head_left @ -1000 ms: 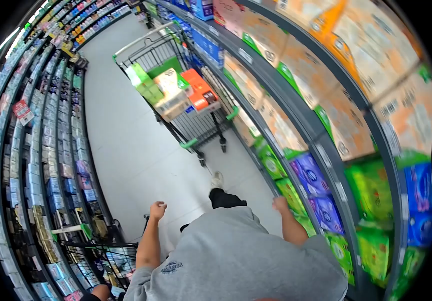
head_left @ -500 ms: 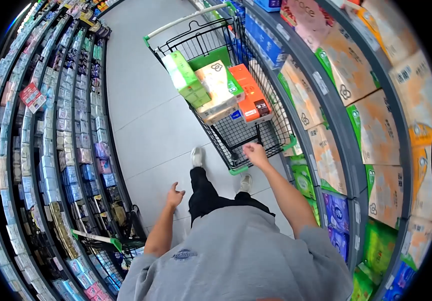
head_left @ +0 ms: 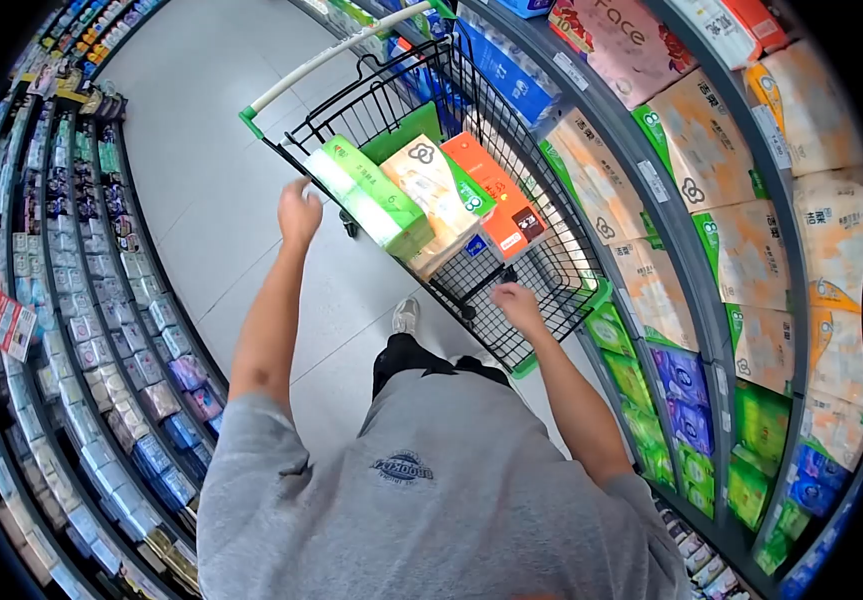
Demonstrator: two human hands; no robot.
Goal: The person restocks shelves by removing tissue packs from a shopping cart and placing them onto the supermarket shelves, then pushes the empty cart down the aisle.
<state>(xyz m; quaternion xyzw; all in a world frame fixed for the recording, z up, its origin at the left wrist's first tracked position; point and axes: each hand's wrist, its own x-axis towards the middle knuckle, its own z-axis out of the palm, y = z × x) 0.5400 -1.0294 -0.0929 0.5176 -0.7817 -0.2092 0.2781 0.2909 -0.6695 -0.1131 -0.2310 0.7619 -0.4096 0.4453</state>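
Observation:
A shopping cart (head_left: 541,250) with a black wire basket and green corners stands in front of me. Packs lie in it side by side: a green tissue pack (head_left: 376,200), a beige-and-white tissue pack (head_left: 431,185) and an orange box (head_left: 496,190). My left hand (head_left: 299,212) is raised beside the cart's left side, close to the green pack, its fingers loosely curled with nothing visible in them. Over the near end of the basket is my right hand (head_left: 518,303), loosely closed and holding nothing I can see. Contact with the wire cannot be made out.
Shelves of beige tissue packs (head_left: 701,140) run along the right, with green packs (head_left: 641,400) and purple packs (head_left: 681,380) lower down. Shelves of small packages (head_left: 101,330) line the left. Grey tiled floor (head_left: 221,150) lies between. A red sign (head_left: 8,323) sticks out from the left shelves.
My left hand has risen from low by my leg to beside the cart, its fingers more curled. My right hand stays above the basket's near end. The view has shifted; the second cart is out of sight.

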